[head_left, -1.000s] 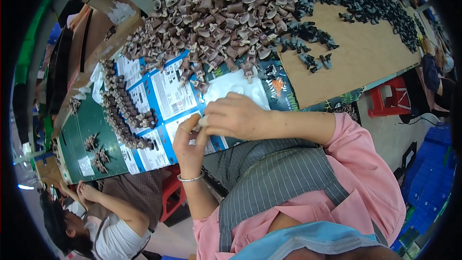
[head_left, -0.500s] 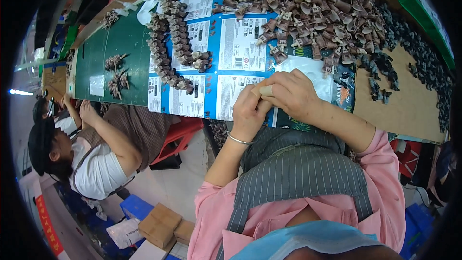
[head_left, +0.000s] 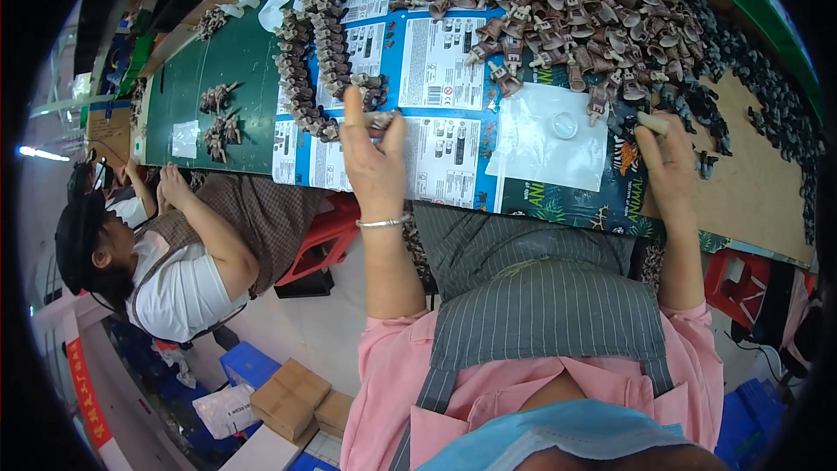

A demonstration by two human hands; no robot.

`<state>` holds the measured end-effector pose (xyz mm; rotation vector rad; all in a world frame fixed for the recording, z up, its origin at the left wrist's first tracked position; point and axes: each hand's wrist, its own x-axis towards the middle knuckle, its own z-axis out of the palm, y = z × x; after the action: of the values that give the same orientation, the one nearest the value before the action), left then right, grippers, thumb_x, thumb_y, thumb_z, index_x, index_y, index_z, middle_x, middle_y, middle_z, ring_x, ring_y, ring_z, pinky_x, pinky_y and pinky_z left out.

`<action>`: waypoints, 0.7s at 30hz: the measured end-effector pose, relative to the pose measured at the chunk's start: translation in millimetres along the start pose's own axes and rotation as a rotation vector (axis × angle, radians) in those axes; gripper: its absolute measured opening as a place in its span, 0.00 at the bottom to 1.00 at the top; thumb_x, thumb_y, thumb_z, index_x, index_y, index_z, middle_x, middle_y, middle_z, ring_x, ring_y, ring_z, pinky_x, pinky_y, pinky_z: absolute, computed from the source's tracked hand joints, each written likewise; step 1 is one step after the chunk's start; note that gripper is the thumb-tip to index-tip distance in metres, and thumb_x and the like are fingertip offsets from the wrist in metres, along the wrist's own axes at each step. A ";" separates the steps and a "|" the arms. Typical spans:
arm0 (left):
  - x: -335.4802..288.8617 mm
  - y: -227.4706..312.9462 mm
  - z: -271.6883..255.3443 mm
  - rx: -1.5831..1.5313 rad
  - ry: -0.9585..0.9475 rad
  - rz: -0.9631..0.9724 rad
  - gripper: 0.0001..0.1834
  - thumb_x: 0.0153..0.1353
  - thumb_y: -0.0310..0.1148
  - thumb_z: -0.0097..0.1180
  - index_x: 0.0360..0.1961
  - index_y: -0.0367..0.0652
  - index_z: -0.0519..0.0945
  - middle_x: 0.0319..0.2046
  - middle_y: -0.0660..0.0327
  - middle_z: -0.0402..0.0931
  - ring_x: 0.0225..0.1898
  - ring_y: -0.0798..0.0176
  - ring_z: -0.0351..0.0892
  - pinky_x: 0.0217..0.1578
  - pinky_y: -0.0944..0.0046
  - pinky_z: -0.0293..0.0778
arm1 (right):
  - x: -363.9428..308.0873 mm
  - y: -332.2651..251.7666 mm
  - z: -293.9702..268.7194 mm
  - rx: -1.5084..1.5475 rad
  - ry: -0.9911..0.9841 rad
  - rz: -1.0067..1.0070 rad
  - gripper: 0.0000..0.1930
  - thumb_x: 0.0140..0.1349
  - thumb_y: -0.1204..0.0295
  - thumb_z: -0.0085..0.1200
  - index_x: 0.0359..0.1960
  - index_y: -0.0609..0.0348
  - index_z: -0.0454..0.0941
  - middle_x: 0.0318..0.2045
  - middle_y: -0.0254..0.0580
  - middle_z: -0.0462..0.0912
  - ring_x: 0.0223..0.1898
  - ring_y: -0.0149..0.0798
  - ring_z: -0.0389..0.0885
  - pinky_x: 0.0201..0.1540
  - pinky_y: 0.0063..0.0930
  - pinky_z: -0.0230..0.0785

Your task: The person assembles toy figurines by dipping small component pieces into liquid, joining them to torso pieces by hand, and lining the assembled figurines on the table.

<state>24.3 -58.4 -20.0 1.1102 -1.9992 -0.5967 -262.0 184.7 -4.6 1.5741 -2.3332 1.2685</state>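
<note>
My left hand (head_left: 377,166) holds a small brown toy figure (head_left: 381,119) between thumb and forefinger. It is beside the near end of a double row of brown figures (head_left: 328,44). My right hand (head_left: 670,170) reaches to the small dark grey toy parts (head_left: 697,109) on the right, its fingers apart. A beige finger cot (head_left: 652,123) covers one of its fingertips. Between the hands, a clear plastic bag (head_left: 545,153) lies flat on printed packaging sheets (head_left: 442,157). A large heap of brown toy parts (head_left: 602,26) fills the far side.
Several brown figures (head_left: 222,135) lie on the green table surface (head_left: 253,96) to the left. A brown board (head_left: 750,183) lies at right beside more dark parts. A co-worker (head_left: 187,270) sits at left near a red stool (head_left: 323,244). Cardboard boxes (head_left: 290,397) stand on the lower left.
My hands were together over the clear bag, working on something hidden in the fingers. They have parted: the left went to the figure rows with a brown figure, the right toward the dark parts.
</note>
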 end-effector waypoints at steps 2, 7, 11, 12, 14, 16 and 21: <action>13.4 -7.0 -3.0 0.130 0.026 0.062 0.38 0.57 0.26 0.63 0.68 0.40 0.62 0.40 0.49 0.73 0.36 0.51 0.77 0.36 0.56 0.76 | -8.1 14.2 -6.9 -0.006 0.062 0.060 0.08 0.59 0.75 0.61 0.41 0.58 0.81 0.36 0.40 0.82 0.38 0.41 0.80 0.42 0.31 0.66; 37.9 -4.2 4.8 0.269 -0.011 0.035 0.39 0.58 0.25 0.62 0.69 0.41 0.60 0.46 0.44 0.71 0.41 0.45 0.77 0.41 0.53 0.76 | -18.6 19.1 -5.0 -0.117 0.086 0.064 0.08 0.59 0.74 0.61 0.40 0.57 0.81 0.36 0.39 0.81 0.37 0.41 0.79 0.40 0.31 0.65; 56.7 -4.1 16.1 0.310 -0.054 -0.016 0.39 0.58 0.26 0.60 0.70 0.44 0.59 0.48 0.42 0.70 0.43 0.42 0.77 0.45 0.52 0.76 | -14.8 19.2 -5.7 -0.174 0.046 -0.066 0.08 0.56 0.74 0.63 0.38 0.58 0.81 0.35 0.37 0.81 0.34 0.41 0.78 0.38 0.31 0.63; 60.1 -4.4 18.0 0.341 -0.046 -0.017 0.39 0.58 0.26 0.60 0.70 0.44 0.59 0.48 0.43 0.70 0.44 0.42 0.76 0.45 0.51 0.75 | -14.9 19.2 -6.2 -0.177 0.042 -0.075 0.08 0.56 0.74 0.63 0.37 0.58 0.81 0.35 0.37 0.81 0.34 0.41 0.78 0.37 0.31 0.63; 67.0 -7.1 21.7 0.364 -0.019 -0.005 0.38 0.58 0.28 0.60 0.69 0.44 0.60 0.49 0.42 0.70 0.46 0.40 0.75 0.46 0.50 0.74 | -15.1 20.2 -6.5 -0.175 0.050 -0.093 0.08 0.55 0.73 0.63 0.37 0.58 0.80 0.35 0.37 0.81 0.34 0.41 0.79 0.37 0.31 0.64; 68.5 -10.6 23.8 0.372 -0.007 0.010 0.37 0.58 0.28 0.60 0.69 0.44 0.60 0.49 0.42 0.70 0.46 0.39 0.75 0.46 0.49 0.74 | -16.1 21.5 -6.3 -0.173 0.053 -0.085 0.08 0.55 0.73 0.63 0.37 0.58 0.80 0.35 0.37 0.81 0.34 0.41 0.79 0.37 0.31 0.64; 64.2 -5.5 23.1 0.421 0.058 0.068 0.37 0.58 0.28 0.59 0.69 0.44 0.61 0.46 0.45 0.69 0.41 0.43 0.75 0.43 0.51 0.75 | -13.6 22.7 -6.7 -0.182 0.070 -0.101 0.08 0.55 0.73 0.63 0.37 0.57 0.81 0.35 0.36 0.81 0.36 0.40 0.79 0.39 0.32 0.65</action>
<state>-12.8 -115.5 -12.7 1.2792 -2.1582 -0.1041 -276.1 202.4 -19.9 1.5425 -2.2247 1.0404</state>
